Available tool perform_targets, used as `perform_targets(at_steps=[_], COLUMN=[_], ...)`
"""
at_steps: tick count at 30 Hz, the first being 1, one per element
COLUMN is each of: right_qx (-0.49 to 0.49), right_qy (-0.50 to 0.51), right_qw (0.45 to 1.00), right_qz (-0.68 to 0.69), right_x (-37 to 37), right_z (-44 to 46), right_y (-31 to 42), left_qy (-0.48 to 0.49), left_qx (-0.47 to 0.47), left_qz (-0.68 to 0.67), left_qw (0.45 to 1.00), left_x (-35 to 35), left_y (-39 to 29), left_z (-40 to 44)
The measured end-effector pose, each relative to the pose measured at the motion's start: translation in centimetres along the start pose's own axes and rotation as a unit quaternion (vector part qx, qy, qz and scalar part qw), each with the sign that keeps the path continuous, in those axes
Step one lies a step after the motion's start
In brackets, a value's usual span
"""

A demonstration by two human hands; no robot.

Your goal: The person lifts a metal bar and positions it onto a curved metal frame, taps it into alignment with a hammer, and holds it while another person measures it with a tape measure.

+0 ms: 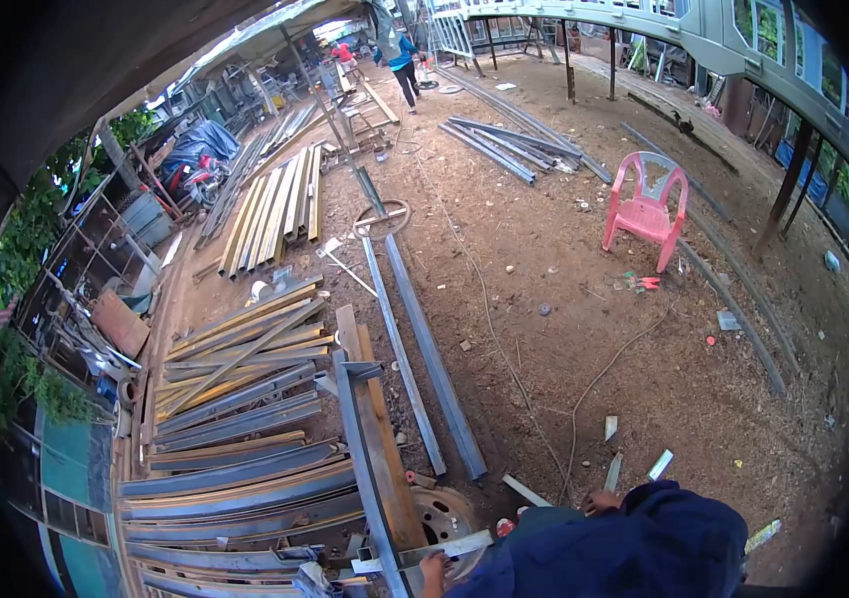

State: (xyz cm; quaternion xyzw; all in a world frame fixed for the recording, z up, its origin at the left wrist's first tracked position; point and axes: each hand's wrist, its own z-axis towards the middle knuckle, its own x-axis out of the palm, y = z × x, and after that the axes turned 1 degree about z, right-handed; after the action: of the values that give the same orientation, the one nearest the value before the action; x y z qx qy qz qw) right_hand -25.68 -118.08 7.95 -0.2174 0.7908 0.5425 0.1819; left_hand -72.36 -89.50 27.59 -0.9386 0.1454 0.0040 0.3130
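Observation:
My left hand (433,572) is at the bottom edge, its fingers closed at the edge of a short flat metal bar (459,545). The bar lies across a long grey steel beam (360,453) and over a rusty wheel rim (441,516). Most of this hand is hidden by my dark blue sleeve (604,553). Farther right, my right hand (601,501) rests beside my green-clad leg (541,519), its fingers loosely apart. A short metal strip (613,472) lies just beyond it on the dirt.
Stacked steel lengths (245,458) cover the left side. Two long bars (434,359) lie ahead. A cable (492,319) snakes over the dirt near a pink plastic chair (644,214). Farther back, a person (403,65) stands beneath a raised metal structure's left end.

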Motion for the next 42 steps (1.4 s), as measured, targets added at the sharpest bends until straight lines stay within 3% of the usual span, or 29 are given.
perform_targets(at_steps=[2,4,6,7,9,11,12,14,16,19,22,28,29,30,32,34,36,38,40,42], right_qx=[0.262,0.306,0.363,0.361,0.312,0.295,0.376,0.348,0.302,0.391,0.412,0.535,0.509,0.533,0.581,0.515,0.500,0.468,0.419,0.392], right_qy=[0.034,-0.012,-0.123,-0.124,-0.223,-0.232,-0.184,-0.225,-0.285,-0.216,-0.230,-0.280,-0.338,-0.240,-0.313,-0.358,-0.362,-0.392,-0.454,-0.476], right_qw=[0.957,0.951,0.911,0.912,0.867,0.908,0.905,0.899,0.883,0.883,0.873,0.789,0.784,0.778,0.657,0.603,0.651,0.644,0.620,0.602], right_qz=[-0.121,-0.038,0.153,0.153,0.317,0.186,0.077,0.142,0.219,0.146,0.125,0.112,0.111,0.231,0.364,0.493,0.442,0.460,0.484,0.507], right_x=[-3.3,-4.1,-4.7,-5.0,-4.9,-4.9,-7.3,-5.0,-4.1,-8.8,-10.0,-9.8,-12.0,-17.9,-26.6,-32.8,-39.2,-45.2,-50.8,-54.8], right_z=[-1.9,-3.6,-2.7,-2.6,-3.7,-4.5,-5.3,-5.8,-5.2,-6.0,-4.0,-1.9,-1.9,-2.0,-0.6,0.9,2.5,4.6,6.3,8.0], right_y=[10.8,13.3,15.1,15.4,14.5,11.6,14.5,9.2,5.5,10.0,6.0,-5.2,-5.2,-2.3,0.5,0.2,-1.4,-3.7,-5.7,-7.8], left_qy=[-0.042,-0.001,0.046,0.074,0.102,0.101,0.102,0.131,0.107,0.092,0.058,0.138,0.148,0.158,0.177,0.202,0.217,0.216,0.178,0.145], left_qx=[0.008,0.022,0.046,0.085,0.139,0.066,0.065,-0.053,-0.015,-0.089,-0.065,-0.036,-0.034,-0.029,-0.001,0.071,0.160,0.186,0.008,-0.013], left_qz=[-0.020,-0.017,0.116,0.243,0.388,0.355,0.356,0.069,0.140,0.059,0.160,0.429,0.457,0.484,0.532,0.603,0.669,0.661,0.429,0.282], left_qw=[0.999,1.000,0.991,0.964,0.905,0.927,0.927,0.988,0.984,0.990,0.983,0.892,0.876,0.860,0.828,0.769,0.692,0.694,0.886,0.948], left_x=[1.5,2.9,4.2,4.8,5.3,6.2,6.4,6.7,7.3,7.2,8.8,17.9,20.2,22.5,27.5,32.5,37.4,42.7,49.4,55.5], left_y=[0.3,2.9,5.8,7.7,8.8,7.9,6.6,3.3,0.9,-2.4,-5.4,-13.4,-15.1,-16.7,-19.5,-22.2,-25.2,-28.6,-34.2,-38.8], left_z=[0.0,0.5,2.3,3.2,3.4,3.4,3.2,3.1,2.9,3.0,2.6,6.6,6.9,7.4,9.0,11.4,13.7,16.1,15.2,14.5])
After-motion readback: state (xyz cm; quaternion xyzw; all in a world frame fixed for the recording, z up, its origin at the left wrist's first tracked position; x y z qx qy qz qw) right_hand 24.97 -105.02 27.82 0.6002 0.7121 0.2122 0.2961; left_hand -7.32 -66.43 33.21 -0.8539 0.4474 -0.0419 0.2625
